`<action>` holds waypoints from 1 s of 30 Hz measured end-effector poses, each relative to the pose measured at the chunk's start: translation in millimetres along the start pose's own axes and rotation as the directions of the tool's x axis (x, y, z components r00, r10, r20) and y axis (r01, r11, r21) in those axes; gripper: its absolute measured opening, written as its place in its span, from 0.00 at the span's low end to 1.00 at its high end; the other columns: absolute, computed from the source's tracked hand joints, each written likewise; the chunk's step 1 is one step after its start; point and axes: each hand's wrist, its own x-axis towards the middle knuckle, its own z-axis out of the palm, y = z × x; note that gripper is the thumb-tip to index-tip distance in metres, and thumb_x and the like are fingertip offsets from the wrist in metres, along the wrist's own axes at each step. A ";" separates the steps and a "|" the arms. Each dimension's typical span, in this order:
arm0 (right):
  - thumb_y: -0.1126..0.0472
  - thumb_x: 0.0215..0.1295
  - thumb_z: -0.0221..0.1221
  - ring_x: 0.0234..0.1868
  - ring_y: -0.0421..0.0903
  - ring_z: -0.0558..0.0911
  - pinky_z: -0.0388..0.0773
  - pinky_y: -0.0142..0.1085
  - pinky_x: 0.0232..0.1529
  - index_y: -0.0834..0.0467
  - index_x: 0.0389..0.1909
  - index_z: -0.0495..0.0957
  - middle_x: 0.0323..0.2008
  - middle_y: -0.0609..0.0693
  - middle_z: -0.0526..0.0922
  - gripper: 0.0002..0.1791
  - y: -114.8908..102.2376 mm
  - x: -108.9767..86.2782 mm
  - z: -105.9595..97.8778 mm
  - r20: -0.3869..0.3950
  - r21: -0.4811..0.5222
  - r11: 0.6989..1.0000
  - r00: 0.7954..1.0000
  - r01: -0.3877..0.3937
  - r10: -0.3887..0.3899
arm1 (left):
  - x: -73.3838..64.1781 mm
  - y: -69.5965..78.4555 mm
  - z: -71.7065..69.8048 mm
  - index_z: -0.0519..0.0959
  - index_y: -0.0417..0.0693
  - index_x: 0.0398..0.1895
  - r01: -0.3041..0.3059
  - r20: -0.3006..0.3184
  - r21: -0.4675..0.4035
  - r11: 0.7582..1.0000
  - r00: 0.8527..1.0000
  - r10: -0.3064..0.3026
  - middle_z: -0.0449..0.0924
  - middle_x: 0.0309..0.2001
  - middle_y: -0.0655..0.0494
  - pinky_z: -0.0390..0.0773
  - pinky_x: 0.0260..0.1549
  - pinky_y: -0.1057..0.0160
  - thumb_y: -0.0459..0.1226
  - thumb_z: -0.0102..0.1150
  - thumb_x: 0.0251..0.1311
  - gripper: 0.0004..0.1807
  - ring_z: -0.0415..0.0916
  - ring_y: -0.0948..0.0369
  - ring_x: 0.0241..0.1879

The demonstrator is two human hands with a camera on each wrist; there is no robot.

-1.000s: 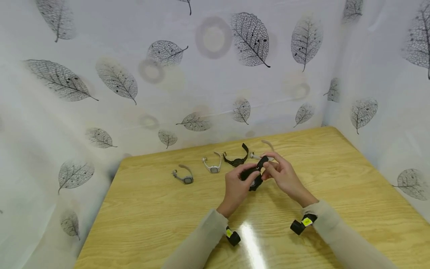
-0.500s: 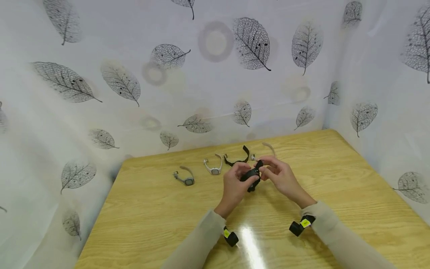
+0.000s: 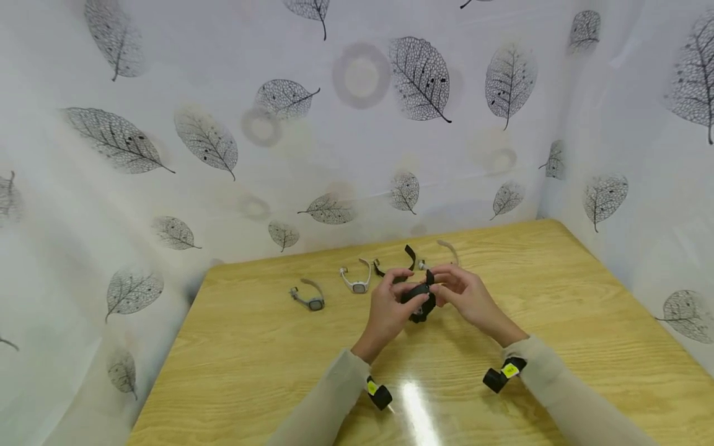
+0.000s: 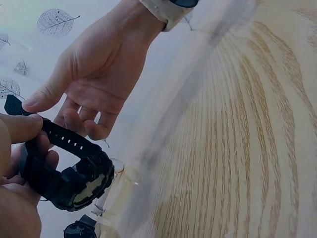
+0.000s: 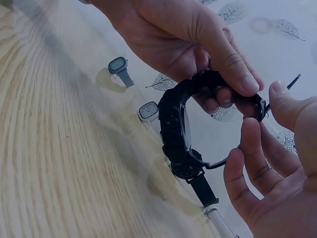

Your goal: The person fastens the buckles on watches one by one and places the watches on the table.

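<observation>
A chunky black wristwatch (image 4: 89,186) is held up between both hands, its strap (image 4: 69,139) pierced by a row of holes. My left hand (image 3: 387,310) grips the band, thumb on its outer side near the buckle (image 5: 261,110). My right hand (image 3: 468,303) pinches the strap's tail end (image 4: 15,105) between thumb and fingers beside that buckle. Seen from the right wrist, the band makes a closed loop and the strap tip pokes out past the buckle. Behind the hands lies another black watch (image 5: 185,170), partly hidden in the head view.
Along the back of the wooden table (image 3: 251,365) lie a grey watch (image 3: 315,304), a white watch (image 3: 359,287) and a pale-strapped watch (image 3: 448,248), the last partly behind the right hand. A leaf-patterned curtain (image 3: 357,148) borders the table.
The black strap tail between the right fingers has turned more upright and sits lower beside the left thumb. Both hands stay close together; the view has tilted slightly upward.
</observation>
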 end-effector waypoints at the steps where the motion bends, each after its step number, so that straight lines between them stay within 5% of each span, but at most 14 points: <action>1: 0.64 0.76 0.59 0.34 0.54 0.84 0.86 0.41 0.37 0.63 0.63 0.75 0.51 0.59 0.85 0.18 1.1 -0.3 0.1 0.004 0.004 1.000 1.000 -0.002 0.002 | 0.8 -4.1 -0.1 0.72 0.34 0.58 0.003 0.002 0.000 1.000 1.000 -0.003 0.87 0.45 0.36 0.83 0.35 0.72 0.24 0.68 0.62 0.23 0.87 0.43 0.42; 5: 0.65 0.77 0.57 0.37 0.55 0.84 0.86 0.40 0.37 0.66 0.66 0.73 0.55 0.62 0.83 0.21 4.4 -1.4 1.2 0.019 0.047 0.999 1.000 -0.020 0.019 | 3.6 -20.5 -0.4 0.71 0.35 0.60 -0.007 0.012 0.001 1.000 1.000 0.007 0.87 0.45 0.37 0.83 0.33 0.71 0.24 0.68 0.62 0.24 0.86 0.43 0.41; 13: 0.58 0.77 0.59 0.36 0.53 0.83 0.85 0.39 0.36 0.60 0.66 0.75 0.58 0.64 0.80 0.21 -3.4 -0.5 0.1 -0.048 0.042 0.995 0.995 -0.088 0.090 | 5.6 -33.3 -14.3 0.72 0.41 0.63 -0.070 0.022 0.017 0.997 0.997 0.069 0.87 0.45 0.44 0.84 0.51 0.50 0.31 0.71 0.63 0.26 0.85 0.50 0.46; 22: 0.60 0.76 0.60 0.34 0.50 0.81 0.83 0.39 0.34 0.63 0.66 0.75 0.56 0.58 0.81 0.21 -7.2 1.0 -3.1 -0.072 0.087 0.993 0.994 -0.080 0.087 | 1.6 -34.8 -28.4 0.85 0.42 0.55 0.015 0.043 0.139 0.990 0.999 -0.021 0.87 0.50 0.50 0.82 0.53 0.46 0.38 0.73 0.62 0.19 0.83 0.56 0.50; 30: 0.60 0.77 0.59 0.33 0.48 0.80 0.83 0.36 0.34 0.63 0.67 0.75 0.58 0.64 0.78 0.21 -5.2 -0.2 -0.4 -0.054 0.097 0.993 0.995 -0.072 0.078 | -1.4 -41.9 -28.9 0.87 0.45 0.50 0.034 0.003 0.097 0.995 0.999 -0.034 0.88 0.46 0.51 0.83 0.51 0.43 0.36 0.74 0.60 0.15 0.83 0.49 0.49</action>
